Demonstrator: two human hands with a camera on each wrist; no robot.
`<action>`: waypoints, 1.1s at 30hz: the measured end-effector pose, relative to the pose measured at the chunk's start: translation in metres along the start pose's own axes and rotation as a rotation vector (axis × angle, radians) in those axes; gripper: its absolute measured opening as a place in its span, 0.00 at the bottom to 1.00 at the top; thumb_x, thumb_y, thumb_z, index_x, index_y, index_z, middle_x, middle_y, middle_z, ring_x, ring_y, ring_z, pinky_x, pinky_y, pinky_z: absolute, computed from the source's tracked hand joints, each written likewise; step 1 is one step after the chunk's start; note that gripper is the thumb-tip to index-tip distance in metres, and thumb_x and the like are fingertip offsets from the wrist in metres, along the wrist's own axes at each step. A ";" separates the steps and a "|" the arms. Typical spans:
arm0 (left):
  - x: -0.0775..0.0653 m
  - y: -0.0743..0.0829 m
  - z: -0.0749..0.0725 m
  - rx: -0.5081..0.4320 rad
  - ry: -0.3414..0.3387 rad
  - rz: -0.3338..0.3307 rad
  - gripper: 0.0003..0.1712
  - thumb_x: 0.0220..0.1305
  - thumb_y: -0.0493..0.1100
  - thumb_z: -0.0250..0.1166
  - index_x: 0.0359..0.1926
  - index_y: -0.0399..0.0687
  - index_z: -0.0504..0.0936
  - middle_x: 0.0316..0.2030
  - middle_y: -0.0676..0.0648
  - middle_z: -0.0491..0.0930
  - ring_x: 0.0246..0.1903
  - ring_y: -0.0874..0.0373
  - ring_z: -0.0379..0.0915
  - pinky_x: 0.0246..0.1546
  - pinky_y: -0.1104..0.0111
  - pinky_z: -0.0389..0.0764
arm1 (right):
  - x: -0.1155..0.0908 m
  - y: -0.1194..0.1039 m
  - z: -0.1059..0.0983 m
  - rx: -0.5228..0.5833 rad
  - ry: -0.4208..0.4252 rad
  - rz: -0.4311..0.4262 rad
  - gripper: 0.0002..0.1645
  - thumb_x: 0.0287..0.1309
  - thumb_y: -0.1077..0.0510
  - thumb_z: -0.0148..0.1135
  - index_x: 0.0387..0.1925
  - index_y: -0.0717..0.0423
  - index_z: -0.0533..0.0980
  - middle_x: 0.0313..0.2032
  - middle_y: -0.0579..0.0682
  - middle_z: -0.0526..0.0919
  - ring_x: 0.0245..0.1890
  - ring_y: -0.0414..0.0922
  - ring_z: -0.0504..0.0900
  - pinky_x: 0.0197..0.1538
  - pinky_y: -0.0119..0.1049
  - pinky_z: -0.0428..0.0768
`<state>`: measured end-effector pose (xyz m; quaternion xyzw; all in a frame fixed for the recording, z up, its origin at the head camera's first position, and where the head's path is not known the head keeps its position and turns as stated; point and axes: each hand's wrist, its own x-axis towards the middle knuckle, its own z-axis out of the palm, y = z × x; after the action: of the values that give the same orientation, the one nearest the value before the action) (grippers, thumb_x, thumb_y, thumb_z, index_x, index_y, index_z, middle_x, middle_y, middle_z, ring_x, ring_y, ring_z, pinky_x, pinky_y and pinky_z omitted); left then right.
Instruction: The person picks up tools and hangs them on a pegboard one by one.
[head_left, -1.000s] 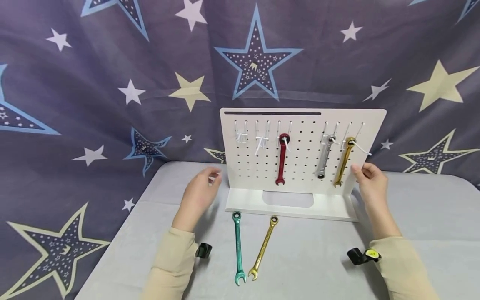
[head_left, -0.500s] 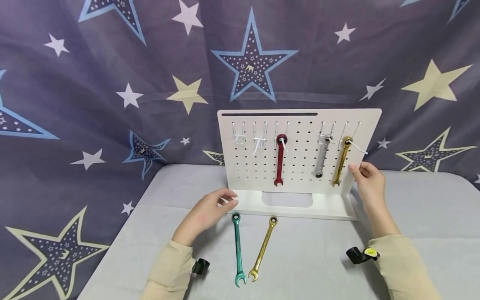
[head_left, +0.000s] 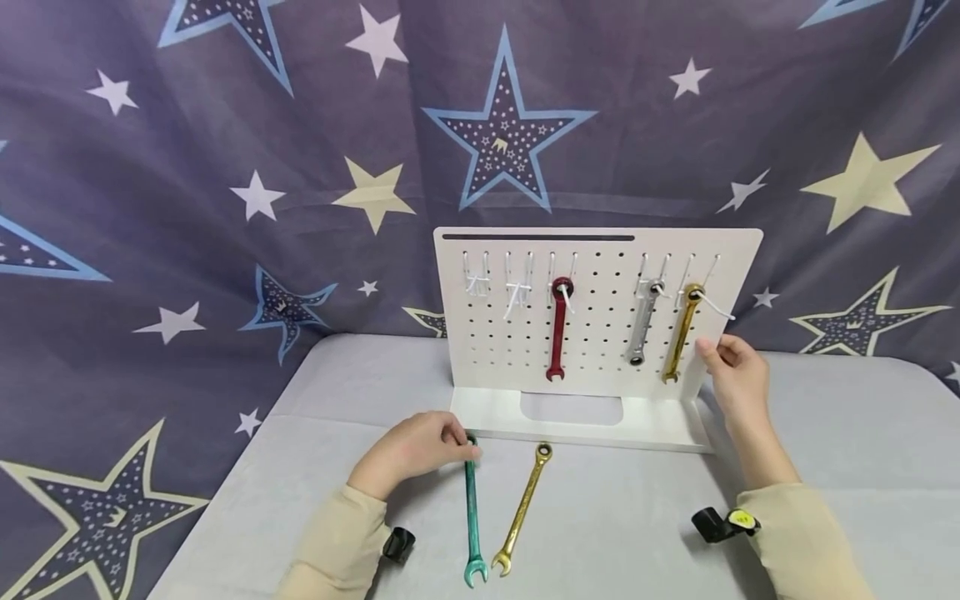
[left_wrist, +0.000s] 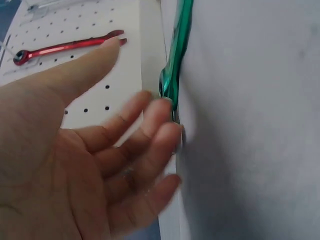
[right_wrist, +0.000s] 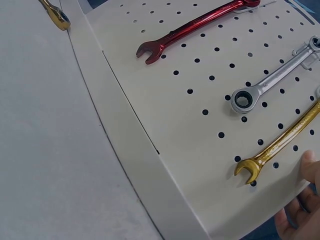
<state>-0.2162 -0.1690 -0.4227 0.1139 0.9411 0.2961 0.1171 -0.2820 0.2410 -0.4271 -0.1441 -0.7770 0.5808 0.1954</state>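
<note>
My left hand (head_left: 420,450) is over the ring end of a green combination wrench (head_left: 472,517) lying on the table. In the left wrist view its thumb is spread away and its fingers, slightly bent, reach the end of the wrench. My right hand (head_left: 738,379) grips the right edge of a white pegboard (head_left: 600,333), thumb in front and fingers behind. On the board's hooks hang a red wrench (head_left: 558,333), a silver wrench (head_left: 643,329) and a gold wrench (head_left: 681,337). A second gold wrench (head_left: 522,512) lies to the right of the green one.
Two white hooks, a left hook (head_left: 476,283) and a neighbouring hook (head_left: 517,292), stick out of the board bearing nothing. The board's base (head_left: 660,425) stands on a grey-covered table (head_left: 615,517). A star-patterned curtain (head_left: 637,167) hangs behind.
My left hand has come from beside the board's left edge, down and right to the green wrench's ring end. My right hand keeps its grip on the board.
</note>
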 end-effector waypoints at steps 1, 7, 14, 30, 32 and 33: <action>-0.001 0.001 0.001 0.013 -0.006 -0.012 0.16 0.56 0.56 0.73 0.31 0.51 0.81 0.26 0.55 0.75 0.25 0.60 0.69 0.28 0.67 0.71 | 0.000 0.001 0.001 0.005 0.002 0.000 0.18 0.67 0.51 0.62 0.43 0.63 0.74 0.24 0.25 0.73 0.29 0.27 0.73 0.35 0.18 0.73; -0.004 0.007 0.005 0.094 0.011 -0.079 0.24 0.49 0.57 0.78 0.32 0.45 0.79 0.28 0.52 0.75 0.26 0.58 0.68 0.28 0.66 0.71 | 0.001 0.001 0.000 0.023 0.007 -0.016 0.17 0.67 0.51 0.63 0.42 0.62 0.75 0.24 0.25 0.74 0.30 0.26 0.73 0.35 0.18 0.73; -0.007 0.012 0.012 0.224 -0.022 -0.053 0.27 0.42 0.61 0.80 0.21 0.48 0.76 0.21 0.55 0.70 0.21 0.60 0.63 0.23 0.66 0.66 | 0.002 0.001 0.000 0.003 0.008 -0.004 0.19 0.67 0.50 0.62 0.44 0.63 0.74 0.24 0.24 0.73 0.30 0.26 0.73 0.35 0.17 0.73; -0.015 0.006 0.003 0.085 -0.059 -0.006 0.15 0.43 0.34 0.78 0.29 0.44 0.79 0.21 0.53 0.73 0.23 0.60 0.67 0.29 0.66 0.71 | -0.004 0.005 0.004 -0.037 0.022 -0.010 0.21 0.68 0.49 0.61 0.47 0.65 0.73 0.25 0.25 0.72 0.30 0.25 0.72 0.35 0.18 0.72; -0.012 0.005 0.002 0.070 -0.058 0.017 0.13 0.43 0.32 0.75 0.29 0.43 0.80 0.19 0.54 0.73 0.21 0.60 0.66 0.28 0.67 0.70 | -0.003 0.005 0.004 -0.031 0.029 -0.017 0.21 0.68 0.49 0.61 0.47 0.64 0.73 0.25 0.24 0.72 0.30 0.25 0.72 0.35 0.18 0.72; -0.011 0.004 0.002 0.066 -0.058 0.027 0.12 0.43 0.31 0.74 0.29 0.43 0.80 0.19 0.54 0.73 0.21 0.60 0.66 0.27 0.67 0.69 | -0.002 0.005 0.004 -0.025 0.033 -0.021 0.21 0.68 0.49 0.61 0.46 0.64 0.73 0.25 0.24 0.72 0.30 0.25 0.72 0.35 0.18 0.72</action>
<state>-0.2046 -0.1677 -0.4201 0.1388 0.9450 0.2628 0.1364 -0.2820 0.2380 -0.4334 -0.1478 -0.7825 0.5663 0.2124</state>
